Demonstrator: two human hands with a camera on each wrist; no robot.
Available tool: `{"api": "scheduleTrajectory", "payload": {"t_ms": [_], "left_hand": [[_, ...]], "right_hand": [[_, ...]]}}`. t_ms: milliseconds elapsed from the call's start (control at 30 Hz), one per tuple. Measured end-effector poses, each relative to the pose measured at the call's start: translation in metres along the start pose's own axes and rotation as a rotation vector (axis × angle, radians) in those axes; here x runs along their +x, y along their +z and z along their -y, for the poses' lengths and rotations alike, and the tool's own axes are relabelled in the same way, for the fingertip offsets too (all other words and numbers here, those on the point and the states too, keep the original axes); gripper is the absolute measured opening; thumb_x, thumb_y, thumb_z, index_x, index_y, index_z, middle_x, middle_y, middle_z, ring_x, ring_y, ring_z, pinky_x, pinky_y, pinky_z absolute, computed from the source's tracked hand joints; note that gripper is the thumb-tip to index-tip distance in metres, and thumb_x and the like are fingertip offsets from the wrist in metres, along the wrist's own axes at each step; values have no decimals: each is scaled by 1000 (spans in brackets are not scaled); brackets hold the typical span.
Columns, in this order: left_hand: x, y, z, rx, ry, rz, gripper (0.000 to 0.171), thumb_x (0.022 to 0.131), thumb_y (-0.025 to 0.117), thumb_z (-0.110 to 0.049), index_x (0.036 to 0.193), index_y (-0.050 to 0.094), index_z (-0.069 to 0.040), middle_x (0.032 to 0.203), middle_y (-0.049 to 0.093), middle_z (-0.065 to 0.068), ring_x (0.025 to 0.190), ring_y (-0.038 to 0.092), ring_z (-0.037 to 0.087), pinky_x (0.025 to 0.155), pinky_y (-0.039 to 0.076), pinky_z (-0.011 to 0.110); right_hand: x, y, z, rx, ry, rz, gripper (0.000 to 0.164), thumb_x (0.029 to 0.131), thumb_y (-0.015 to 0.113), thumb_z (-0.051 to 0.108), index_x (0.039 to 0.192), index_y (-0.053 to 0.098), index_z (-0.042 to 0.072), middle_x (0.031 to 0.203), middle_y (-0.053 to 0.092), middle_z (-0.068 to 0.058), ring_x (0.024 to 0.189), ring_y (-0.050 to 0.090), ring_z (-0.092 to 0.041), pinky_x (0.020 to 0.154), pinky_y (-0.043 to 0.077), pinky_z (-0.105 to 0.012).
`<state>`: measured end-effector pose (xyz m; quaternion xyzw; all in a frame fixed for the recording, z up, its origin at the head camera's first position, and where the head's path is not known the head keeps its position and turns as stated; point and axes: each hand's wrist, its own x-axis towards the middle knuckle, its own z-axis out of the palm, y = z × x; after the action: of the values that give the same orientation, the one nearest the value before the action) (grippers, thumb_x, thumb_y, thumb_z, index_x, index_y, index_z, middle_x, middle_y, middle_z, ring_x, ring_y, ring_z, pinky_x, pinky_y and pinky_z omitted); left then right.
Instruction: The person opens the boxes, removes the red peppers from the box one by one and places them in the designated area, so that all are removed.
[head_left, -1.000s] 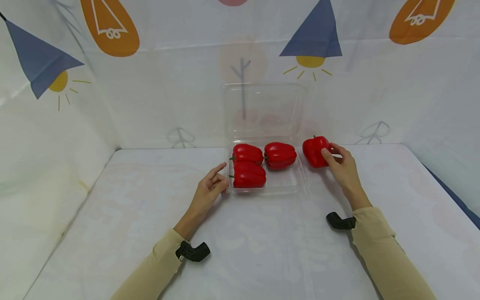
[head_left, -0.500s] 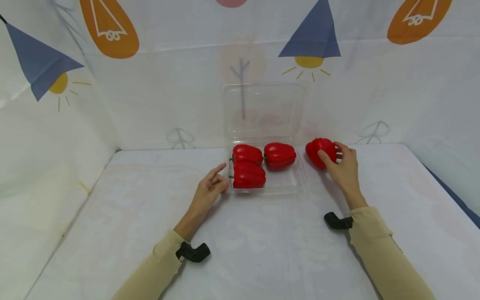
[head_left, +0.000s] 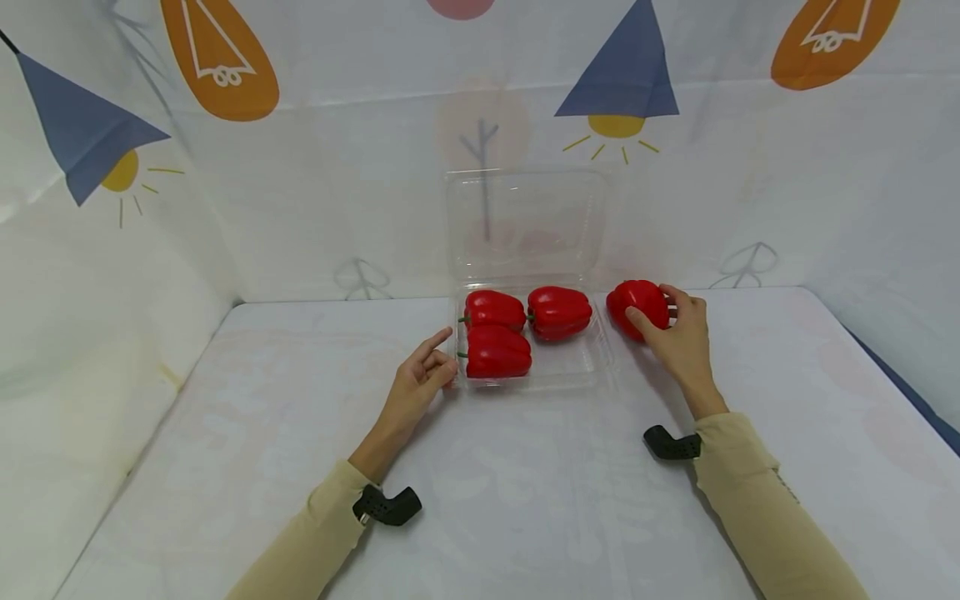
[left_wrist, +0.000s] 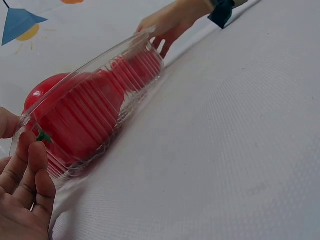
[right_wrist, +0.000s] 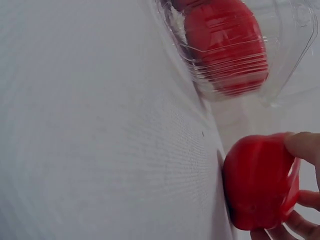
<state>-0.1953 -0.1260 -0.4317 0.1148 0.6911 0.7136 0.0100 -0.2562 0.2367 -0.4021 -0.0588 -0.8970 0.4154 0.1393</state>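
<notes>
My right hand [head_left: 682, 337] grips a red bell pepper [head_left: 637, 310] just right of the clear plastic container [head_left: 570, 362]. In the right wrist view this pepper [right_wrist: 260, 182] sits right at the tabletop, thumb on its upper side and fingers behind; its stem is hidden. My left hand [head_left: 416, 379] holds the container's left rim, thumb and fingertips at the edge, index finger extended. Inside lie three more red peppers: one at back left [head_left: 495, 310], one at front left [head_left: 498, 352], one at back right [head_left: 559, 313]. The front right corner of the container holds no pepper.
The container's hinged clear lid [head_left: 528, 225] stands raised against the patterned white cloth backdrop [head_left: 360, 192]. A white cloth covers the table [head_left: 510, 492]. Black wrist cameras [head_left: 386, 506] sit on both sleeves.
The right hand has turned the pepper so its stem no longer shows, shifting it slightly right, then back a little left. The left hand and container have stayed in place.
</notes>
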Motion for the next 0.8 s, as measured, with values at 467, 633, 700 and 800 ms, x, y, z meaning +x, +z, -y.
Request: {"api": "scheduleTrajectory", "payload": {"t_ms": [467, 633, 700, 800], "left_hand": [[0, 0, 0, -2, 2, 2, 54, 93, 57, -7, 144, 38, -8, 85, 59, -7, 71, 54, 4, 69, 47, 16], [0, 0, -1, 5, -1, 0, 54, 93, 57, -8, 144, 38, -9, 85, 58, -7, 71, 54, 5, 69, 47, 16], [-1, 0, -1, 8, -4, -2, 54, 93, 57, -8, 144, 38, -9, 85, 58, -7, 71, 54, 5, 70, 47, 16], [-1, 0, -1, 11, -8, -3, 54, 93, 57, -8, 144, 38, -10, 85, 58, -6, 71, 54, 5, 70, 47, 16]], "right_hand": [[-1, 0, 2, 21, -33, 59, 67, 89, 56, 25, 146, 29, 2, 137, 31, -27, 122, 38, -40, 97, 43, -58], [-1, 1, 0, 30, -48, 49, 69, 90, 59, 29, 146, 30, 3, 136, 33, -25, 121, 40, -38, 96, 44, -56], [-1, 2, -1, 32, -56, 49, 69, 90, 59, 30, 146, 29, 3, 135, 34, -25, 121, 41, -38, 96, 44, -56], [-1, 2, -2, 29, -59, 53, 71, 90, 60, 32, 146, 28, 4, 135, 35, -25, 120, 42, -39, 95, 45, -56]]}}
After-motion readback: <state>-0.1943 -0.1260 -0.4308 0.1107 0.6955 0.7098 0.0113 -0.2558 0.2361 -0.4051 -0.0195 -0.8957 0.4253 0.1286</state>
